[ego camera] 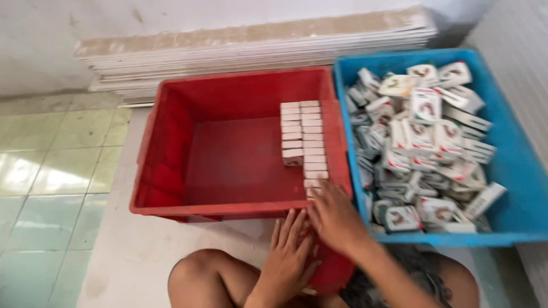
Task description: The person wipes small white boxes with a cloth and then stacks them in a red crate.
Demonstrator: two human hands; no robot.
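- Boxes, small and white, stand packed in two neat rows [304, 137] against the right wall of the red crate [171, 171], running from the far side toward the near rim; the right row reaches nearly to the rim, the left row stops short about halfway.
- Right hand [334, 217] lies over the near end of the right row, fingers spread and flat, palm down; it seems to press the last boxes [313, 183] into line rather than grip one, though whether a box sits under the palm cannot be told.
- Left hand [288, 254] rests on the outside of the crate's near rim, fingers extended and open, holding nothing that shows; it appears to steady the crate.
- To do this step well, in my judgement, each box should be pushed snug against its neighbour and the crate wall, faces the same way, so the rows stay straight and no gap opens.
- Pressing lightly from above with flat fingers should keep the thin cartons from crushing or tipping.
- Blue crate [514, 165] sits touching the red one on the right, heaped with loose cartons [422, 142] of the same kind, printed white, red and green, lying at all angles.
- Both crates rest on a pale tiled floor [51, 171]; stacked flat boards [257, 48] lie along the wall beyond them.
- Person's bare knees [200, 274] show at the near edge.
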